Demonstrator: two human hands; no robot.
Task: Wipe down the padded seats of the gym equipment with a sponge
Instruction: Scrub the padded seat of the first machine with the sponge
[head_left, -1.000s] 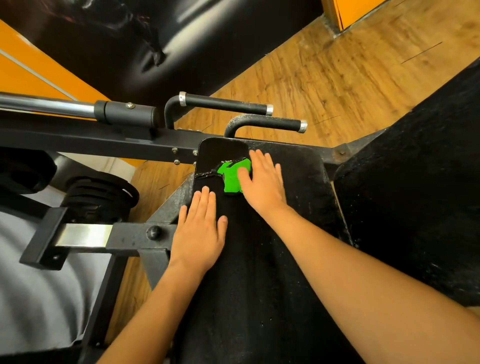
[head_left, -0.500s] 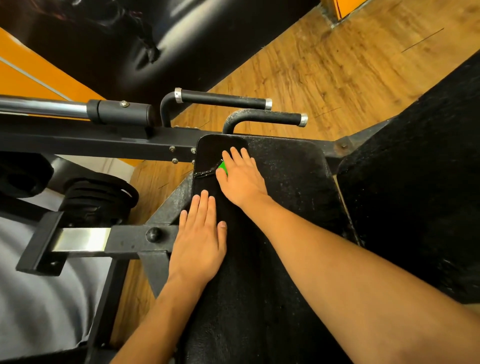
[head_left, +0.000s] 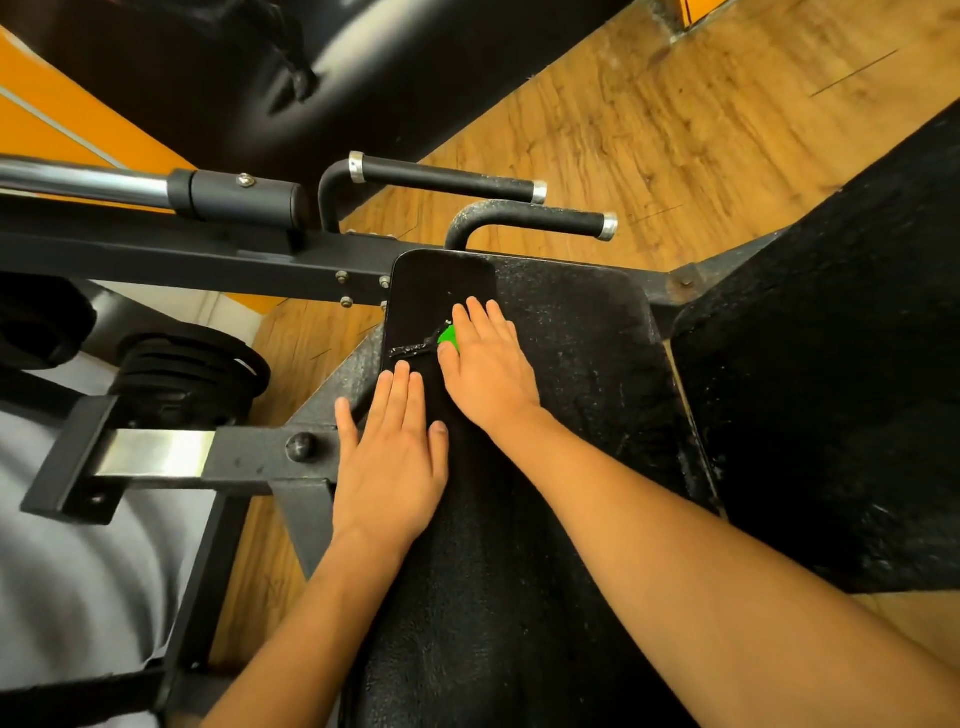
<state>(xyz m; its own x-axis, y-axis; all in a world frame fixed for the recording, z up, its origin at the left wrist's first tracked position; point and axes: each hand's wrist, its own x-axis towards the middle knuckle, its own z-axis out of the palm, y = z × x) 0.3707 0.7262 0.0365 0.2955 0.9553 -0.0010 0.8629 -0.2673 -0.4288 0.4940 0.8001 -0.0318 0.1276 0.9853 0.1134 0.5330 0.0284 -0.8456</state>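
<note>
A long black padded seat (head_left: 571, 364) runs away from me, dusty on its right side and darker on its left strip. My right hand (head_left: 488, 364) lies flat on the pad with straight fingers and presses a green sponge (head_left: 448, 336); only a small green corner shows by the thumb. A line of dark wet grime trails left of the sponge. My left hand (head_left: 392, 457) rests flat on the pad's left edge, fingers straight, holding nothing.
Two black grip handles (head_left: 524, 221) with silver caps stick out beyond the seat's far end. A black steel frame (head_left: 223, 457) and stacked weight plates (head_left: 187, 374) stand on the left. Another black pad (head_left: 831, 364) lies on the right. The floor (head_left: 649, 119) is wood.
My right hand slid the sponge left across the pad, covering most of it, then held near the far left part. My left hand stayed in place on the pad's edge.
</note>
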